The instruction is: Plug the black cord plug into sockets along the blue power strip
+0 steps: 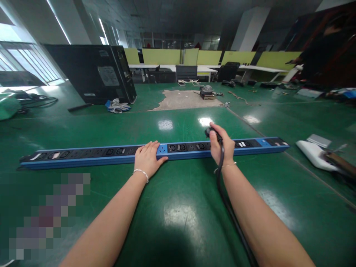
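A long blue and black power strip [191, 147] lies across the green tabletop, with rows of sockets along its upper face. My left hand [148, 157] rests over its middle, fingers across the top and thumb along the near side beside a blue socket. To the right, my right hand [222, 144] is closed around a black power plug [209, 131], held just above the strip with its head pointing away to the left. From that plug a black cable [226, 200] hangs down along my right forearm to the bottom edge.
Behind the strip stand a black computer case [97, 74] and a pair of work gloves [118, 106]. A small metal device [206, 91] sits on a bare patch of tabletop. At the right lies a white object [315, 154]; a person [319, 55] stands further back.
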Tool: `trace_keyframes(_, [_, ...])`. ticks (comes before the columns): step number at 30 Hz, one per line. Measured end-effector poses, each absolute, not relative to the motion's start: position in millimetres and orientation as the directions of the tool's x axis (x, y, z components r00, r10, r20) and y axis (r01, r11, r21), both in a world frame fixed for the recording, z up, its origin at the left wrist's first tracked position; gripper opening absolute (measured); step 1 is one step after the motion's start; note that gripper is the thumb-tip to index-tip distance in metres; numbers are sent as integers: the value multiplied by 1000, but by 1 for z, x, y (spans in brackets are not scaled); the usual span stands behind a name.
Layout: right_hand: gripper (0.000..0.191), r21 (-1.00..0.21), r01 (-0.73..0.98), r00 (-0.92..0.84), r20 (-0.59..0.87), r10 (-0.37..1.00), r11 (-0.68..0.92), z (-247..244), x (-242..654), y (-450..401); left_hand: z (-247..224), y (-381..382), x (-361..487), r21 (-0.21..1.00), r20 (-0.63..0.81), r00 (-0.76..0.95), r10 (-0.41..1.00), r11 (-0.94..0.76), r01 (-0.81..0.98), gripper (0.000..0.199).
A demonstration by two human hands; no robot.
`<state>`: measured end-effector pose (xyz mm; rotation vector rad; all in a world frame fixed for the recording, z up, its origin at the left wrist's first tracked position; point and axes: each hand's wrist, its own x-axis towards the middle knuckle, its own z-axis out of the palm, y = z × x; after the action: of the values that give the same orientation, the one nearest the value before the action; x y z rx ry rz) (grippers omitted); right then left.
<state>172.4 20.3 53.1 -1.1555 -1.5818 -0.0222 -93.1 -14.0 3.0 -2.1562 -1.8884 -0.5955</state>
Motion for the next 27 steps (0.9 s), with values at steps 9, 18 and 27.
trace_keyframes(9, [42,-750,599,274,522,808,281,8,292,42,4,-15,-92,111,428,87,900,-149,983,56])
trace_keyframes(18, [44,-665,702,184,515,837,255,14,287,46,5,-15,-93,84,400,97,912,-141,986,59])
trace_keyframes(27, [41,-593,773,135,500,855,225,14,287,42,6,-16,-92,106,391,89,916,-141,984,59])
